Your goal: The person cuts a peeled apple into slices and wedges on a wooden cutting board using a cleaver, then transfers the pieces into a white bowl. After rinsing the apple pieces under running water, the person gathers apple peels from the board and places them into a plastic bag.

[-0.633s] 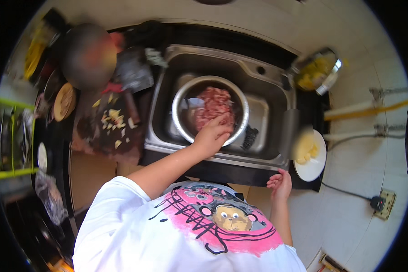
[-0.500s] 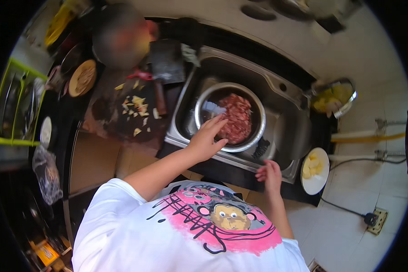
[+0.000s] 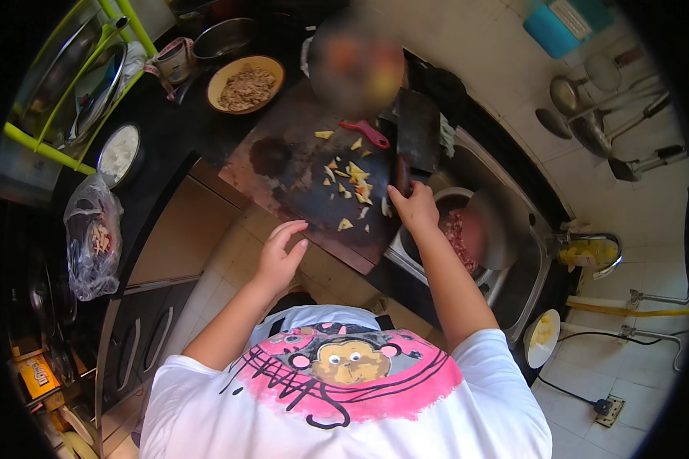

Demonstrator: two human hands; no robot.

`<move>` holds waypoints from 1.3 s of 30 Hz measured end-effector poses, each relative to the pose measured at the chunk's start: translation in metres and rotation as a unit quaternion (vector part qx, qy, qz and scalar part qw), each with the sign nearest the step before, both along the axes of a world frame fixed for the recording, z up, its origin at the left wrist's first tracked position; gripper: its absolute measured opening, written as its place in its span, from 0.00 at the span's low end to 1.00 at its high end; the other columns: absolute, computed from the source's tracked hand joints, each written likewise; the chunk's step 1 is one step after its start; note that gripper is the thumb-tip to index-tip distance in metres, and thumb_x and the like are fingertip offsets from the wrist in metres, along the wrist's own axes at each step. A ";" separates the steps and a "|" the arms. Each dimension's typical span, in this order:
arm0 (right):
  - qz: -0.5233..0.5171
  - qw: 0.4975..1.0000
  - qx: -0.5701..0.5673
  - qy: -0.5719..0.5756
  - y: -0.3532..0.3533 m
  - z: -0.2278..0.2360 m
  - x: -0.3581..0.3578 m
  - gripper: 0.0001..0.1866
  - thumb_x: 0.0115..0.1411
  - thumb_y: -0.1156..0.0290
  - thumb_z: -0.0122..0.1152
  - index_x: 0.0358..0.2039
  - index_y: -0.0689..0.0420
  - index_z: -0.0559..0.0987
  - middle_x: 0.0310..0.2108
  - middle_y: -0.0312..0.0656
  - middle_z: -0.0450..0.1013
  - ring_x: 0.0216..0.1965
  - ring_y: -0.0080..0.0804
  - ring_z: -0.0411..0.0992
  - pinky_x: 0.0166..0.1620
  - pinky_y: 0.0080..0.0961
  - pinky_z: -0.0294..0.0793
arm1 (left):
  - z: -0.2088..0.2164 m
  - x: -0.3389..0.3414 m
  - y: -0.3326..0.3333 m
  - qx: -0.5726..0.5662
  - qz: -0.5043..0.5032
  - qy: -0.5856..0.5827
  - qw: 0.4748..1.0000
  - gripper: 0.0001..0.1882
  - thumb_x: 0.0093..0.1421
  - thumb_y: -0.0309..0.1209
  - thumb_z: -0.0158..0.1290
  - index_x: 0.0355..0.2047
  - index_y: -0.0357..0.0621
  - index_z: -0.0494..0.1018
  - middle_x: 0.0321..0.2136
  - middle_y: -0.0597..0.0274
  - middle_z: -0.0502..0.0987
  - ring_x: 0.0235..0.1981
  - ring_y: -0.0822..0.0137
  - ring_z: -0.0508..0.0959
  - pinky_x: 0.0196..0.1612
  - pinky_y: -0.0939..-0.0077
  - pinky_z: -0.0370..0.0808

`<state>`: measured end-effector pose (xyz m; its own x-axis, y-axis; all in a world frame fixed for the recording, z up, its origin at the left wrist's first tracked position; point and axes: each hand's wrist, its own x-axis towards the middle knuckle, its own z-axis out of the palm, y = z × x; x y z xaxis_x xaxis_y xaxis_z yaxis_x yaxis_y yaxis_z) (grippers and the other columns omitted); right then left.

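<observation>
My right hand (image 3: pixel 415 208) is at the end of the dark wooden handle of a cleaver (image 3: pixel 419 130), thumb and fingers closed about it. The wide dark blade lies at the right edge of a worn wooden chopping board (image 3: pixel 283 183). Chopped pale-yellow pieces (image 3: pixel 357 182), perhaps ginger, are scattered over the board. A peeler with a red handle (image 3: pixel 366 133) lies behind them. My left hand (image 3: pixel 279 256) hovers off the board's front edge, fingers apart and holding nothing. To the right, a steel bowl holds raw chopped meat (image 3: pixel 458 237), partly hidden by my right forearm and a blur.
The bowl stands in a steel sink (image 3: pixel 540 264). At the left are a yellow bowl of brown crumbly food (image 3: pixel 246 84), a bowl of white powder (image 3: pixel 119 155), a plastic bag (image 3: pixel 92 237) and a green rack (image 3: pixel 50 145). Ladles (image 3: pixel 589 126) hang on the wall. A white bowl (image 3: pixel 542 338) sits far right.
My view has turned left toward the board. My left hand has left the meat bowl and come to the board's front edge. The right hand has moved from the sink's front to the cleaver handle.
</observation>
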<state>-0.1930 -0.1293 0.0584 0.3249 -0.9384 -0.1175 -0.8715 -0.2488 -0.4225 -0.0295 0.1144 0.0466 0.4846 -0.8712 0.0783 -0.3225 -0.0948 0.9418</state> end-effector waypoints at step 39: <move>0.200 0.901 -0.375 -0.083 -0.176 0.013 0.047 0.15 0.46 0.66 0.61 0.37 0.54 0.76 0.35 0.42 0.68 0.38 0.42 0.68 0.38 0.38 0.70 | 0.015 0.059 -0.126 0.084 -0.129 -0.037 0.987 0.14 0.56 0.25 0.50 0.43 0.38 0.70 0.45 0.55 0.71 0.46 0.62 0.72 0.49 0.74 0.68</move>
